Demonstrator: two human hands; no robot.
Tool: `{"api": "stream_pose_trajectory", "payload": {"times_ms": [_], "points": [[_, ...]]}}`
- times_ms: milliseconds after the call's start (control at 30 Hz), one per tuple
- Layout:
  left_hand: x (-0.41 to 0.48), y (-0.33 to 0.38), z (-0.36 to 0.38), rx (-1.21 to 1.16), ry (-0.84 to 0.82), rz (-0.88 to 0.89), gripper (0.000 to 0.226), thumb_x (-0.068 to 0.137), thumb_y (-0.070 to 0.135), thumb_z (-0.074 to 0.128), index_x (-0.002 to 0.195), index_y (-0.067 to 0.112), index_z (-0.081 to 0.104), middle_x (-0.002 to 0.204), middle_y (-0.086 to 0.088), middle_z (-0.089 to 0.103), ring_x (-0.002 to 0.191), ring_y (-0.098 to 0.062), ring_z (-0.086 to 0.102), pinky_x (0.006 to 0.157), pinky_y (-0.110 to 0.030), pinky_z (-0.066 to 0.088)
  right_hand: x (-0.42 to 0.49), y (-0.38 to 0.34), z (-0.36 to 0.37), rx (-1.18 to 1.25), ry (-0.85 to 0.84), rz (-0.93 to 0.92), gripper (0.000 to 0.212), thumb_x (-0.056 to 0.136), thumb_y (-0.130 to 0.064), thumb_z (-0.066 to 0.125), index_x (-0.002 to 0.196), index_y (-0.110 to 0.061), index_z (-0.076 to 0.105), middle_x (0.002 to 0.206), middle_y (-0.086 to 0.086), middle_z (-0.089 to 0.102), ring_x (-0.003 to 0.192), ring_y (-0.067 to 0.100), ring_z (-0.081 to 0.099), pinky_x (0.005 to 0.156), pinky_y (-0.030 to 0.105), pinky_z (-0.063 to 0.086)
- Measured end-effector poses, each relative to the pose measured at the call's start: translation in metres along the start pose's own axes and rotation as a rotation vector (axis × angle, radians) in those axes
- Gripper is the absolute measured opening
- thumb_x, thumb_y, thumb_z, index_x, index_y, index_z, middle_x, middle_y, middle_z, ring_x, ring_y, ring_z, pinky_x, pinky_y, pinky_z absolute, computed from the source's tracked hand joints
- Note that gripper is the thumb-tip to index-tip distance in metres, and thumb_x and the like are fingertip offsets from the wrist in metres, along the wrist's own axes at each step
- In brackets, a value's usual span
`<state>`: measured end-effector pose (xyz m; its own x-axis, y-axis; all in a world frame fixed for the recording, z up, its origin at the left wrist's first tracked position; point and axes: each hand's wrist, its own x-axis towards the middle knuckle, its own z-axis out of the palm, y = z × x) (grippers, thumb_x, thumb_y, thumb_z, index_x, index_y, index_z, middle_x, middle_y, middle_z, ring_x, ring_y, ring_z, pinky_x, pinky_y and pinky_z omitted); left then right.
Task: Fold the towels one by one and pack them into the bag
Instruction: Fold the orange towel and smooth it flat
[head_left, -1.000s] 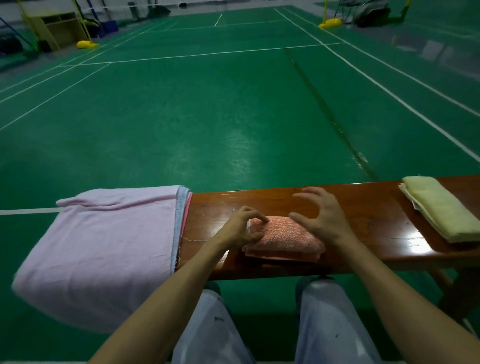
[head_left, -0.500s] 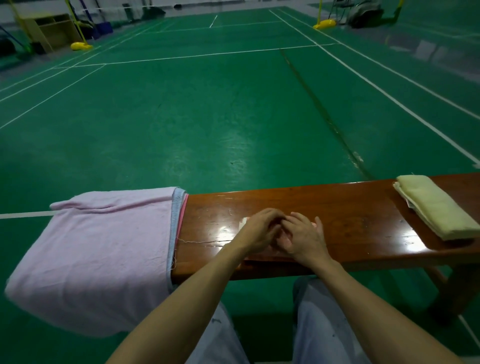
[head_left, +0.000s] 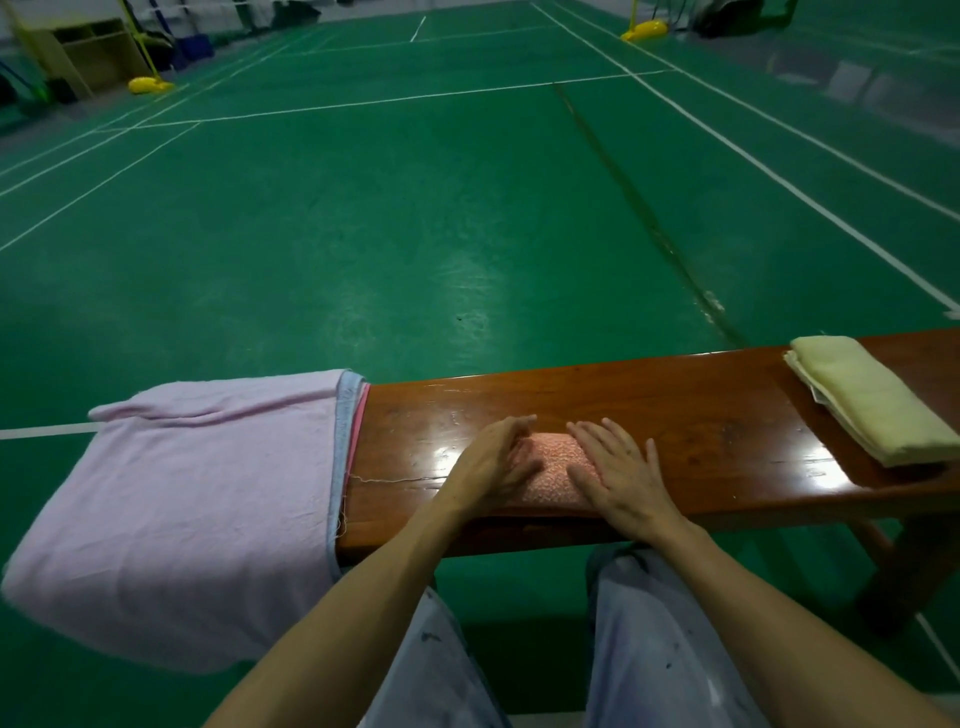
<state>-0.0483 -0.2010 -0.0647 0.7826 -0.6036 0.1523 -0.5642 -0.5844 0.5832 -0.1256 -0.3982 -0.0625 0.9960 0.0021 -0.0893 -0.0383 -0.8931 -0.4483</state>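
A small folded pink towel (head_left: 553, 470) lies near the front edge of the wooden bench (head_left: 691, 415). My left hand (head_left: 493, 467) rests flat on the towel's left side, fingers straight. My right hand (head_left: 621, 475) presses flat on its right side, fingers spread. A folded pale-yellow towel (head_left: 872, 397) lies on the bench at the far right. A large lilac towel (head_left: 182, 493) drapes over the bench's left end, with blue and pink cloth edges (head_left: 349, 426) showing beneath it. No bag is in view.
The bench stands on a green sports-court floor (head_left: 415, 208) with white lines. My knees in light trousers (head_left: 649, 649) are just below the bench's front edge. Yellow net-post bases (head_left: 148, 84) and a shelf stand far back.
My hands came together over the pink towel, covering it, then slid apart to its two sides. They now lie flat on it, and the towel's middle shows again.
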Motion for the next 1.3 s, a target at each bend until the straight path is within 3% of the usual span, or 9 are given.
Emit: {"api": "stream_pose_trajectory", "payload": {"times_ms": [100, 300, 433, 600, 667, 833, 933, 1167, 1300], "points": [[-0.012, -0.007, -0.003, -0.127, 0.052, -0.007, 0.048, 0.087, 0.044, 0.059, 0.125, 0.015, 0.057, 0.135, -0.001, 0.053, 0.12, -0.014, 0.051, 0.101, -0.035, 0.048, 0.0, 0.008, 0.0, 0.084, -0.021, -0.025, 0.116, 0.054, -0.098, -0.014, 0.153, -0.042, 0.012, 0.163, -0.013, 0.009, 0.149, 0.007, -0.005, 0.116, 0.056, -0.011], [-0.03, -0.023, -0.023, -0.31, -0.015, -0.175, 0.054, 0.079, 0.026, 0.075, 0.129, 0.025, 0.054, 0.146, 0.008, 0.042, 0.128, -0.008, 0.038, 0.1, -0.023, 0.041, -0.003, 0.013, -0.001, 0.104, -0.03, -0.051, 0.098, 0.052, -0.102, -0.005, 0.138, -0.058, 0.013, 0.161, -0.012, 0.016, 0.15, 0.011, 0.0, 0.115, 0.055, -0.012], [-0.019, -0.023, -0.031, -0.279, -0.097, -0.221, 0.059, 0.076, 0.026, 0.077, 0.13, 0.03, 0.053, 0.148, 0.008, 0.041, 0.13, -0.013, 0.036, 0.104, -0.039, 0.042, -0.006, 0.011, 0.002, 0.02, 0.013, -0.009, 0.103, 0.052, -0.099, -0.013, 0.14, -0.06, 0.022, 0.157, -0.013, 0.022, 0.148, 0.011, 0.005, 0.115, 0.058, -0.009], [0.04, -0.005, -0.021, -0.125, -0.177, -0.12, 0.06, 0.076, 0.025, 0.078, 0.131, 0.025, 0.054, 0.147, 0.007, 0.042, 0.127, -0.006, 0.034, 0.111, -0.04, 0.034, -0.008, 0.032, -0.007, -0.026, 0.138, 0.12, 0.108, 0.056, -0.095, -0.018, 0.144, -0.053, 0.027, 0.153, -0.013, 0.026, 0.147, 0.012, 0.009, 0.114, 0.061, -0.007], [0.074, 0.007, -0.008, -0.072, -0.192, -0.032, 0.06, 0.074, 0.025, 0.08, 0.13, 0.022, 0.057, 0.145, 0.004, 0.044, 0.126, -0.004, 0.035, 0.113, -0.038, 0.034, -0.008, 0.05, -0.018, -0.03, 0.178, 0.202, 0.102, 0.061, -0.094, -0.01, 0.144, -0.051, 0.029, 0.154, -0.012, 0.027, 0.148, 0.014, 0.009, 0.113, 0.062, -0.006], [0.16, 0.051, 0.034, 0.216, -0.171, 0.181, 0.055, 0.078, 0.04, 0.075, 0.129, 0.03, 0.059, 0.139, -0.001, 0.045, 0.124, -0.022, 0.033, 0.106, -0.039, 0.034, -0.012, 0.094, -0.044, -0.004, 0.279, 0.397, 0.086, 0.071, -0.072, 0.001, 0.147, -0.044, 0.029, 0.154, -0.006, 0.028, 0.146, 0.017, 0.011, 0.115, 0.06, 0.0], [0.201, 0.081, 0.06, 0.305, -0.18, 0.279, 0.047, 0.083, 0.034, 0.071, 0.128, 0.028, 0.059, 0.131, -0.005, 0.047, 0.116, -0.026, 0.038, 0.098, -0.04, 0.041, -0.017, 0.12, -0.058, -0.042, 0.36, 0.471, 0.082, 0.074, -0.07, 0.004, 0.146, -0.043, 0.031, 0.153, -0.003, 0.027, 0.144, 0.02, 0.013, 0.115, 0.06, 0.003], [0.25, 0.145, 0.117, 0.204, -0.226, 0.331, 0.044, 0.083, 0.008, 0.067, 0.126, 0.016, 0.059, 0.116, -0.012, 0.052, 0.101, -0.03, 0.056, 0.087, -0.038, 0.049, -0.023, 0.178, -0.084, -0.225, 0.598, 0.582, 0.061, 0.076, -0.067, 0.048, 0.13, -0.041, 0.057, 0.15, 0.009, 0.025, 0.142, 0.034, 0.011, 0.108, 0.07, 0.007], [0.263, 0.166, 0.138, 0.154, -0.246, 0.335, 0.043, 0.086, 0.006, 0.064, 0.128, 0.017, 0.059, 0.118, -0.012, 0.052, 0.106, -0.028, 0.054, 0.092, -0.038, 0.049, -0.031, 0.2, -0.094, -0.2, 0.499, 0.683, 0.063, 0.081, -0.074, 0.044, 0.138, -0.049, 0.043, 0.158, 0.006, 0.004, 0.147, 0.034, -0.007, 0.112, 0.066, -0.002]]}}
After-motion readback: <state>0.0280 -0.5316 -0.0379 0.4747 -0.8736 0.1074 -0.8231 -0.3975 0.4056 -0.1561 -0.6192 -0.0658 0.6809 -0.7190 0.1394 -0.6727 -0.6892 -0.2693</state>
